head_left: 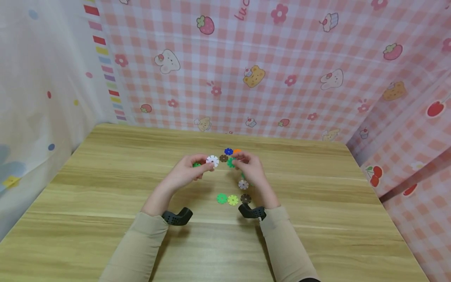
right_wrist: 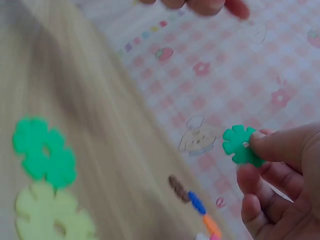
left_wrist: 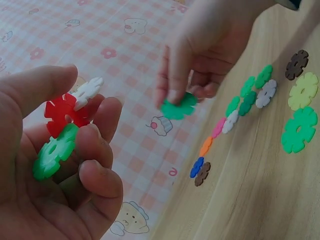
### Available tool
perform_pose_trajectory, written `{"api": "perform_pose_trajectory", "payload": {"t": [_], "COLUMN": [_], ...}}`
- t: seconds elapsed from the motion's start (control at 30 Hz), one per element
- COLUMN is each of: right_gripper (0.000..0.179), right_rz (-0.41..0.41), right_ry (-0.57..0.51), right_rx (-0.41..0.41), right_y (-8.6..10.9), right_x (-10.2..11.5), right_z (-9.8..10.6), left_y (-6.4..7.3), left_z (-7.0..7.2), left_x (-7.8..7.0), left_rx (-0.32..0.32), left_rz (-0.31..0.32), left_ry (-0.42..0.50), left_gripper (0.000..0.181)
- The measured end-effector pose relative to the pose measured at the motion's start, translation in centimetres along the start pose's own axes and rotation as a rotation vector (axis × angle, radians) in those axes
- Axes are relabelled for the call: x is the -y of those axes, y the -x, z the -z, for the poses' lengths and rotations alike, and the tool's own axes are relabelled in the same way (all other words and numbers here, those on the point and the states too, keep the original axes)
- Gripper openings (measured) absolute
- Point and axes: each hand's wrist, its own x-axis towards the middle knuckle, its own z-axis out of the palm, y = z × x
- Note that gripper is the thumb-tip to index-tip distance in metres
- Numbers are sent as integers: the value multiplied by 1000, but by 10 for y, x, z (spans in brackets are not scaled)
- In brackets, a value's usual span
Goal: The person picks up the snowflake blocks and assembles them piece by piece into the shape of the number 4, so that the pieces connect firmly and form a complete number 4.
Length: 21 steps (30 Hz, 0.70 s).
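Note:
My left hand (head_left: 186,171) holds a small cluster of notched plastic snowflake discs between thumb and fingers. In the left wrist view it shows a red disc (left_wrist: 56,109), a white disc (left_wrist: 90,88) and a green disc (left_wrist: 46,161), overlapping one another. Raised opposite it, my right hand (head_left: 252,170) pinches a single green disc (right_wrist: 233,148) by its edge, thumb on one face and fingers behind. A gap separates this disc from the cluster. Both hands are above the table, close together.
On the wooden table (head_left: 105,196), several discs lie in a curved line, among them blue (head_left: 228,150), orange (left_wrist: 205,146), pink (left_wrist: 218,128) and white (left_wrist: 266,94). Brown (head_left: 245,197), yellow-green (head_left: 231,202) and green (head_left: 220,200) discs lie nearer. A pink checked cloth (head_left: 225,58) hangs behind.

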Motion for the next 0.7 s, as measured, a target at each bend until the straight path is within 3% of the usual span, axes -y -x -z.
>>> {"api": "perform_pose_trajectory", "payload": {"t": [0.47, 0.7], "right_gripper": [26, 18], "right_rz": [-2, 29], "right_ry": [-353, -446], "right_rx": [5, 52], "right_y": [7, 9], "right_x": [36, 41], "right_z": [-5, -11], "left_y": [0, -1], "left_z": [0, 0], "left_x": [0, 2], "left_rx": [-2, 7], "left_rz": [-3, -8], "left_ry": [59, 84], "left_gripper": [36, 33]}}
